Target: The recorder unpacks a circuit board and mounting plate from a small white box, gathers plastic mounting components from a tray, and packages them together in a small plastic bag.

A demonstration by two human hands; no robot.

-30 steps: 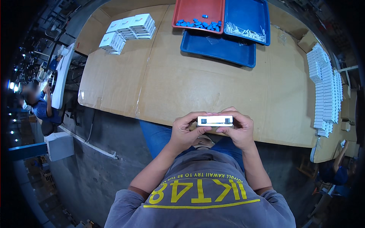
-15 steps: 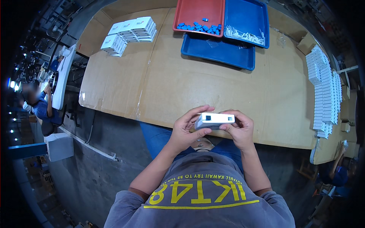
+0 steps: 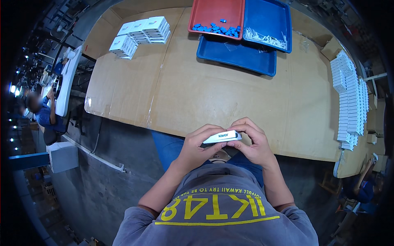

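Just past the table's near edge, above my lap, I hold a small flat white box-shaped unit (image 3: 217, 137) with dark lettering on the side turned up. My left hand (image 3: 200, 144) grips its left end, thumb below and fingers over the top. Around the right end closes my right hand (image 3: 253, 143), with its thumb and fingers near a dark spot at that corner. The fingers cover both ends of the unit, and its underside is hidden.
A red tray (image 3: 217, 12) with small blue parts and a blue tray (image 3: 266, 20) with white sticks stand at the far side. Another blue tray (image 3: 234, 57) lies before them. White boxes (image 3: 143, 30) are stacked at far left; white units (image 3: 351, 102) line the right edge.
The white unit has been turned in my hands: the face with two openings has given way to a lettered side. Both hands have shifted their grip and moved closer together.
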